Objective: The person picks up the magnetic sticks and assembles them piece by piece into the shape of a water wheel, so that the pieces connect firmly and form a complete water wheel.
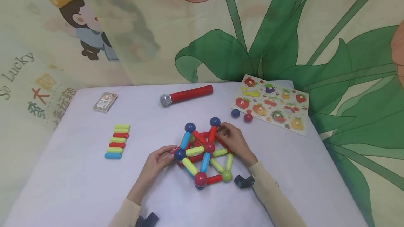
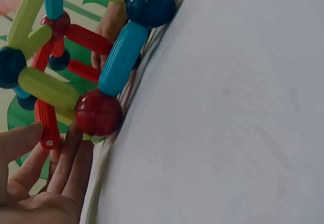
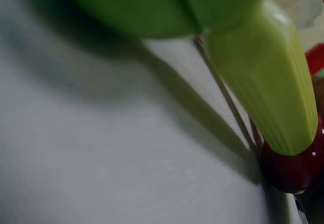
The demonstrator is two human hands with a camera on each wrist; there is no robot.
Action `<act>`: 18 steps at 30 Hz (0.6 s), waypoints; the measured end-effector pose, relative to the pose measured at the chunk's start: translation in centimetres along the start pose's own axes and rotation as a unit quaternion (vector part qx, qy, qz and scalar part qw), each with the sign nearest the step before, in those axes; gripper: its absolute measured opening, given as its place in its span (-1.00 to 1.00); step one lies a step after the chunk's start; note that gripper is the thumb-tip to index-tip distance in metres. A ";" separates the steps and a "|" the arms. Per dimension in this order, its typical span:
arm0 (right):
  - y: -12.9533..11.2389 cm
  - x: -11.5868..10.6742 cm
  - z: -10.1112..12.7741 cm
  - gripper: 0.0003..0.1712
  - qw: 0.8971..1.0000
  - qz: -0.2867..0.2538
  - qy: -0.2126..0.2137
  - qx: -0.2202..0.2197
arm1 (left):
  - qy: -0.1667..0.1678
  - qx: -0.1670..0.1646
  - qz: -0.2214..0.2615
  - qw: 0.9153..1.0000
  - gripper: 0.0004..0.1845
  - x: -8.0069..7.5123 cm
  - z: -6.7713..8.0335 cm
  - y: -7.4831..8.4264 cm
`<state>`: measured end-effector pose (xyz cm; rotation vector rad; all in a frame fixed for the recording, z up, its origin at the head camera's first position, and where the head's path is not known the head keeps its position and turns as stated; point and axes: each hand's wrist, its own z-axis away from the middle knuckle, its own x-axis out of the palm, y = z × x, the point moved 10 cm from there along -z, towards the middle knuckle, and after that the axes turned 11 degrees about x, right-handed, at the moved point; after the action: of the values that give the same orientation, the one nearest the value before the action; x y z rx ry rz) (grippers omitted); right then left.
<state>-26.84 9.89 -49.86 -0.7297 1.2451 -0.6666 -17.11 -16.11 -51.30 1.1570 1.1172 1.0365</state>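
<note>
A frame of magnetic sticks and balls [image 1: 205, 162] stands on the table between the two hands, its red, yellow-green and blue sticks joined at coloured balls. At its left side, my left hand [image 1: 158, 158] pinches a red magnetic stick [image 2: 47, 125] between thumb and fingers; the stick's lower end is bare, with a pale dot. My right hand [image 1: 234, 140] grips the frame's back right side with curled fingers, beside an upright red stick topped by a blue ball [image 1: 215, 122]. Close in the right wrist view are a green ball [image 3: 167, 6] and a yellow-green stick [image 3: 266, 82]; the right fingertips are hidden there.
Several loose sticks [image 1: 117, 145] lie in a column on the left of the white table [image 1: 79, 188]. Behind are a card box [image 1: 106, 102], a red microphone [image 1: 189, 95] and a fruit puzzle board [image 1: 269, 104]. A blue ball [image 1: 235, 113] and a red ball [image 1: 248, 117] lie by the board.
</note>
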 end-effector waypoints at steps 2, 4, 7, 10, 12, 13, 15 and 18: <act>-0.1 0.0 -0.3 -0.59 1.000 0.011 -0.010 -0.002 | 0.006 0.002 -0.012 1.000 -0.52 -0.2 0.5 0.2; -0.2 0.1 -0.3 -0.60 1.000 0.011 -0.017 0.000 | 0.027 0.015 -0.021 0.999 -0.53 -0.9 0.4 0.8; 0.1 0.1 -0.2 -0.62 1.000 -0.008 -0.022 0.007 | 0.077 0.051 -0.022 0.995 -0.54 -2.4 -0.4 3.0; 0.4 0.1 0.1 -0.64 0.999 -0.027 -0.023 0.004 | 0.111 0.099 -0.022 0.989 -0.56 -3.0 -1.8 6.1; 0.4 0.1 0.2 -0.65 0.999 -0.034 -0.018 -0.002 | 0.110 0.128 -0.030 0.985 -0.57 -2.4 -3.1 8.1; 0.4 0.0 0.3 -0.66 0.999 -0.036 -0.014 -0.006 | 0.101 0.139 -0.038 0.984 -0.58 -1.9 -3.8 8.9; 0.4 0.1 0.4 -0.67 0.999 -0.040 -0.011 -0.009 | 0.076 0.147 -0.055 0.985 -0.59 -0.5 -5.1 9.9; 0.4 0.3 0.4 -0.69 0.999 -0.043 -0.014 -0.005 | 0.037 0.136 -0.085 0.986 -0.60 1.5 -6.5 10.2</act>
<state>-26.33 9.97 -50.32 -0.8024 1.1977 -0.7186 -23.72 -12.49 -41.67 1.2200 1.4251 0.8180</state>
